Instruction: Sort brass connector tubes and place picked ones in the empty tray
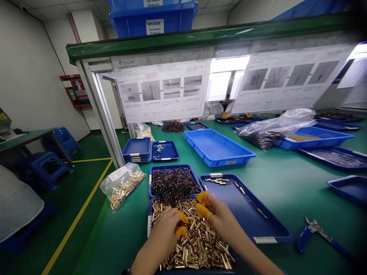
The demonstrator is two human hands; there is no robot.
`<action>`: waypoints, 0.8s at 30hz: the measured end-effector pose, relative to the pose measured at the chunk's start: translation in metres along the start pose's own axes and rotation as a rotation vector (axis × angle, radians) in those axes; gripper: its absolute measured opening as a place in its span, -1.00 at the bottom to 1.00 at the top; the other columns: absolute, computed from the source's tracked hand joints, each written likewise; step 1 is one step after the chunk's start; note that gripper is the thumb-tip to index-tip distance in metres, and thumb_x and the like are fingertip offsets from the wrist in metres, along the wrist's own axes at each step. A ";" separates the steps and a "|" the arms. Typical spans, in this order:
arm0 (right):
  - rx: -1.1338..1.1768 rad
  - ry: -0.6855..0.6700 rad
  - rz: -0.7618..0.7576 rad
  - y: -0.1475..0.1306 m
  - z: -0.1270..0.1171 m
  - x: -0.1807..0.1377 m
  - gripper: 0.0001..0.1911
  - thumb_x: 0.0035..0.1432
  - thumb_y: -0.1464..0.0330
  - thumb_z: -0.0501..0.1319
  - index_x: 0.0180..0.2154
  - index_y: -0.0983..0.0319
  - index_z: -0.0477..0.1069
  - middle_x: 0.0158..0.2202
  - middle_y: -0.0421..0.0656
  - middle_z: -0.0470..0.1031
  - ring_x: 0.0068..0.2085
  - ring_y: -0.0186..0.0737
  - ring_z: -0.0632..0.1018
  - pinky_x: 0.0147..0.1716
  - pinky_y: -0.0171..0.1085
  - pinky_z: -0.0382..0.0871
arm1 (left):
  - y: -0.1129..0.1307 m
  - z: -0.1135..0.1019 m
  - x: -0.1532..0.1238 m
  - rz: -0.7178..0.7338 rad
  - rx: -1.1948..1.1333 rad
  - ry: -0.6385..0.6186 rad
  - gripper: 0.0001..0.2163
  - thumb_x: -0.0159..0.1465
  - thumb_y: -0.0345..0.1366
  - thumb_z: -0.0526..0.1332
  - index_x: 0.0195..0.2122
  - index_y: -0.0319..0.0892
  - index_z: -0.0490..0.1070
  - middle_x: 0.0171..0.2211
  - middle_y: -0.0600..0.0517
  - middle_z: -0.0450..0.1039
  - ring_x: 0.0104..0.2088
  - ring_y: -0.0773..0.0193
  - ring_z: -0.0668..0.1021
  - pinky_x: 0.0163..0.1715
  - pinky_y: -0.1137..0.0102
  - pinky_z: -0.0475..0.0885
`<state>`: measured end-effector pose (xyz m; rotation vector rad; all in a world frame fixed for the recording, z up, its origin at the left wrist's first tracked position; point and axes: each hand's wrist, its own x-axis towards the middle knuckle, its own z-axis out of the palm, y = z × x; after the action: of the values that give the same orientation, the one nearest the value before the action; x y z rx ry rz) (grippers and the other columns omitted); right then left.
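My left hand (168,228) is over the near tray, among many short brass-coloured metal tubes (197,244). Orange-yellow finger covers are on its thumb and a fingertip, which curl toward each other. Across from it, my right hand (219,214) hovers at the upper right of the tubes, its covered fingertips bent inward. Both hands look pinched; anything between the fingers is too small or hidden to name. Just beyond, a blue tray holds a tangled heap of dark wire leads (174,183) with red strands and shiny tips.
To the right, a dark blue tray (243,217) bears a few assembled leads (219,181). Cutting pliers (315,229) lie near the right edge. A bag of brass tubes (126,189) sits left. Farther back are a light-blue bin (219,147), stacked trays (137,149) and a person's gloved hand (225,115).
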<state>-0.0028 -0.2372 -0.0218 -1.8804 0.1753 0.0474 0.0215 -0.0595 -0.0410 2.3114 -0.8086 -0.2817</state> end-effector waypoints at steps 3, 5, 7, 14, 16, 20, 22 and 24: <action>-0.107 -0.024 -0.036 -0.003 0.007 -0.005 -0.96 -0.05 0.48 -0.02 -0.44 0.28 0.16 -0.55 -0.30 0.20 -0.53 -0.58 0.20 -0.58 -0.56 0.04 | -0.001 0.001 0.000 0.027 0.052 -0.010 -0.75 0.02 -0.67 -0.03 -0.40 -0.20 0.25 -0.26 0.04 0.30 -0.22 0.27 0.29 -0.22 0.39 0.23; -0.180 -0.043 -0.061 -0.004 0.011 -0.008 -0.95 -0.03 0.49 -0.04 -0.49 0.30 0.15 -0.55 -0.28 0.22 -0.52 -0.57 0.19 -0.54 -0.55 0.02 | -0.001 0.001 0.000 0.059 0.081 0.015 -0.75 0.00 -0.68 -0.05 -0.44 -0.22 0.22 -0.29 0.04 0.29 -0.24 0.28 0.28 -0.26 0.40 0.22; -0.242 -0.045 -0.065 -0.003 0.013 -0.009 -0.92 -0.03 0.50 -0.04 -0.53 0.31 0.13 -0.58 -0.27 0.22 -0.52 -0.57 0.18 -0.54 -0.55 -0.03 | -0.002 0.002 0.001 0.087 0.093 0.041 -0.78 0.01 -0.67 -0.07 -0.48 -0.22 0.20 -0.34 0.03 0.29 -0.28 0.27 0.28 -0.33 0.41 0.20; -0.232 -0.049 -0.081 0.005 0.014 -0.007 -0.75 0.08 0.31 -0.01 -0.58 0.30 0.15 -0.64 -0.25 0.23 -0.58 -0.55 0.21 -0.57 -0.54 -0.01 | -0.008 0.002 0.001 -0.001 -0.205 0.307 -0.76 0.07 -0.59 -0.08 -0.35 -0.19 0.26 -0.28 -0.04 0.31 -0.30 0.26 0.36 -0.32 0.37 0.29; -0.189 -0.070 -0.098 0.003 0.015 -0.008 -0.70 0.09 0.23 -0.01 -0.56 0.29 0.16 -0.62 -0.24 0.27 -0.57 -0.55 0.24 -0.57 -0.54 0.04 | -0.007 0.001 0.001 -0.034 -0.365 0.349 -0.75 0.12 -0.55 -0.09 -0.25 -0.18 0.24 -0.33 -0.02 0.30 -0.37 0.30 0.39 -0.36 0.39 0.32; -0.169 -0.096 -0.090 -0.005 0.015 -0.012 -0.76 0.09 0.28 -0.01 -0.51 0.29 0.19 -0.58 -0.23 0.30 -0.57 -0.55 0.24 -0.59 -0.53 0.07 | -0.001 0.001 0.002 -0.122 -0.615 0.364 -0.83 0.16 -0.45 -0.07 -0.27 -0.22 0.24 -0.34 -0.01 0.24 -0.47 0.38 0.36 -0.47 0.44 0.34; -0.191 -0.102 -0.073 -0.009 0.015 -0.014 -0.83 0.08 0.36 -0.02 -0.50 0.29 0.20 -0.56 -0.23 0.30 -0.57 -0.55 0.24 -0.58 -0.53 0.09 | 0.001 0.001 0.003 -0.127 -0.617 0.367 -0.85 0.15 -0.43 -0.02 -0.28 -0.22 0.27 -0.30 -0.03 0.26 -0.39 0.34 0.37 -0.40 0.43 0.34; -0.209 -0.103 -0.060 -0.011 0.015 -0.015 -0.87 0.06 0.42 -0.02 -0.49 0.29 0.21 -0.56 -0.23 0.31 -0.57 -0.55 0.24 -0.57 -0.52 0.09 | 0.002 0.001 0.004 -0.124 -0.547 0.372 -0.85 0.13 -0.42 0.04 -0.28 -0.21 0.31 -0.30 -0.02 0.28 -0.32 0.30 0.36 -0.32 0.40 0.32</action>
<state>-0.0155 -0.2184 -0.0139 -2.0851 0.0442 0.1257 0.0232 -0.0630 -0.0403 1.8175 -0.3450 -0.1012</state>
